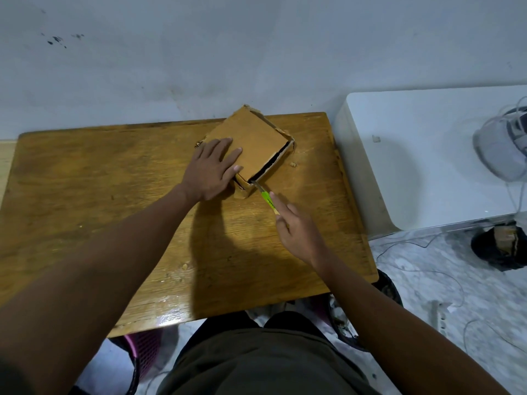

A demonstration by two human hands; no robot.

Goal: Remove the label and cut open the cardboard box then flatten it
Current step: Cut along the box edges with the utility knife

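Observation:
A small brown cardboard box lies at the back of the wooden table, turned at an angle. A dark slit runs open along its right top edge. My left hand presses flat on the box's top near its left front corner, fingers spread. My right hand grips a cutter with a green handle. Its thin blade tip sits at the near end of the slit, at the box's front corner.
A white appliance stands right of the table with a small fan on it. Cables trail over the marble floor. A dark sandal lies at right. Small cardboard scraps dot the table. The wall stands right behind.

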